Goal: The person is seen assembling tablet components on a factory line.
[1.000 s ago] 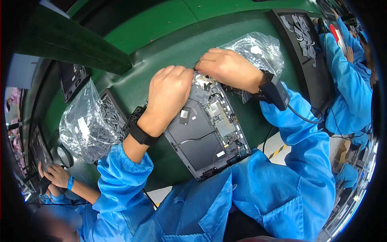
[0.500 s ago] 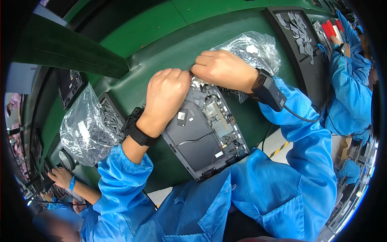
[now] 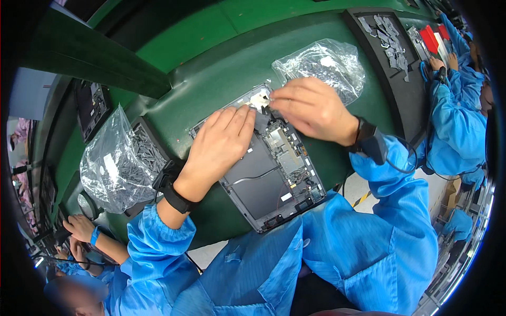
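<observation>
Opened dark grey tablet chassis with bare circuit boards [image 3: 274,179] lying on the green work mat [image 3: 221,68], near corner at 6 o'clock close to the mat's edge. Left hand [image 3: 219,150] flat and unclenched, palm down on the chassis's left part, hiding what lies under it. Right hand [image 3: 311,108] at the top end, fingers pinched on a small white tab [image 3: 259,100]; grip hard to make out. Crinkled clear plastic bag [image 3: 321,63] at 1 o'clock, just behind the knuckles. Open mat at 12 o'clock.
</observation>
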Motion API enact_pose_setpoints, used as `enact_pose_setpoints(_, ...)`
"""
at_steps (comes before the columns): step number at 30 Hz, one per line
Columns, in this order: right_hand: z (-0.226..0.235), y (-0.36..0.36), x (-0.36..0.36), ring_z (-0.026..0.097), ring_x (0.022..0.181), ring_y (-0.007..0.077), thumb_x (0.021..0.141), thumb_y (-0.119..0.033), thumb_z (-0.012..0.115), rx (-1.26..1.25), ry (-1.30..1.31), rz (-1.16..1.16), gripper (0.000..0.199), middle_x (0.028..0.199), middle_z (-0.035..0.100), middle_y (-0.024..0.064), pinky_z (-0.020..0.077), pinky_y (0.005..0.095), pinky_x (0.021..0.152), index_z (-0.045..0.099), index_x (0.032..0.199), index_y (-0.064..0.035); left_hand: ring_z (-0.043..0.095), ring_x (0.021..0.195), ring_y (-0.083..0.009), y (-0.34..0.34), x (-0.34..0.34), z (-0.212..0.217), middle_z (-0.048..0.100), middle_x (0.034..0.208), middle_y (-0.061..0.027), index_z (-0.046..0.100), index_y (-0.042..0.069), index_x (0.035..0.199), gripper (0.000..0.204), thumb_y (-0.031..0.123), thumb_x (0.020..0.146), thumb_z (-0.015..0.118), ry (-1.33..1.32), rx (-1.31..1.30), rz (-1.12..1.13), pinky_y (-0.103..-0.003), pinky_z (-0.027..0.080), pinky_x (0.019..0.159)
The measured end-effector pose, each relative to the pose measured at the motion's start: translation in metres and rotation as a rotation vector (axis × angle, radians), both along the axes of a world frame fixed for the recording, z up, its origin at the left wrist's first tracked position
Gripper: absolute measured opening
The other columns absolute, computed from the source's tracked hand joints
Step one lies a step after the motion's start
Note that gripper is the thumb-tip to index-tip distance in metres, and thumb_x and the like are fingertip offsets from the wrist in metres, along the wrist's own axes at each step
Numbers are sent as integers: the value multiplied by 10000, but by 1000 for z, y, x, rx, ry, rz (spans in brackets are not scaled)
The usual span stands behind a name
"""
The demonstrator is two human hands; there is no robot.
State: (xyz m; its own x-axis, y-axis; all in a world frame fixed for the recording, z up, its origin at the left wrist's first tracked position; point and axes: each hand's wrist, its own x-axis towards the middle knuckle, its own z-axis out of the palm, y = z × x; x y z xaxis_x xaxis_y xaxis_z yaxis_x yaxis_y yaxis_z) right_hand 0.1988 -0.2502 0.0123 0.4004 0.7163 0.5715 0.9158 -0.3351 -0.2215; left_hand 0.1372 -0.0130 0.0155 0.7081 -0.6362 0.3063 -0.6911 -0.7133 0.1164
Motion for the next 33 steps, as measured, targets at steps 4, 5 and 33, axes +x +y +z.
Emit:
enact_pose_setpoints(4, -2, 9, -25, 614, 900, 225, 660, -59, 721, 2, 21, -39, 316, 1031, 654, 48, 501, 342, 733, 682, 973, -48, 634, 1023, -277, 1, -1, -2, 650, 1138, -149, 630, -19, 1139, 420, 9, 721, 616, -57, -67, 6, -376, 511, 889)
enact_pose_setpoints(5, -6, 12, -29, 614, 867, 212, 658, -60, 716, 27, 41, -44, 318, 1034, 655, 49, 498, 333, 706, 684, 974, -46, 634, 1023, -277, 1, -1, -2, 650, 1138, -149, 630, -19, 1139, 420, 9, 721, 616, -59, -68, 1, -376, 511, 889)
enact_pose_setpoints(33, -4, 15, -17, 591, 556, 123, 715, -135, 628, -364, -258, -141, 285, 1079, 694, 108, 457, 271, 528, 689, 970, -22, 610, 662, -245, -6, 38, -17, 621, 707, -49, 681, 83, 789, 79, 155, 815, 699, -21, -145, 285, -363, 483, 606)
